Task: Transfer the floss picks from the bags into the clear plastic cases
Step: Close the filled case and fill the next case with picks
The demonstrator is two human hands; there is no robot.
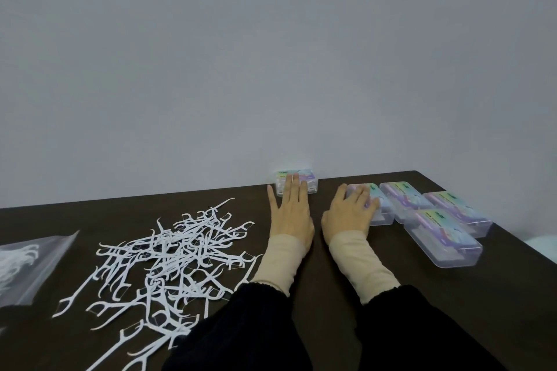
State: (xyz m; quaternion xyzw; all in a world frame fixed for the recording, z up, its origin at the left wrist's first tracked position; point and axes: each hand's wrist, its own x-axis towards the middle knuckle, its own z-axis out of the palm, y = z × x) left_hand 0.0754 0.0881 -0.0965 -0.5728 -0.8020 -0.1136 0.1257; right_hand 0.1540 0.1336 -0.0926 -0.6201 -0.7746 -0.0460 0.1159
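Note:
A loose heap of white floss picks [168,262] lies spread on the dark table [346,274], left of my arms. A clear plastic bag [27,265] with more picks lies at the far left edge. My left hand [289,214] lies flat with straight fingers, its fingertips pressing on a clear plastic case [310,182] at the table's back edge by the wall. My right hand [349,214] rests on a second case [382,211], its fingers curved over the lid. Three more closed cases [443,238] stand to the right.
A pale wall rises right behind the table's back edge. The table's right corner and right edge run close past the outer cases. Bare dark tabletop shows between my forearms and in front of the cases.

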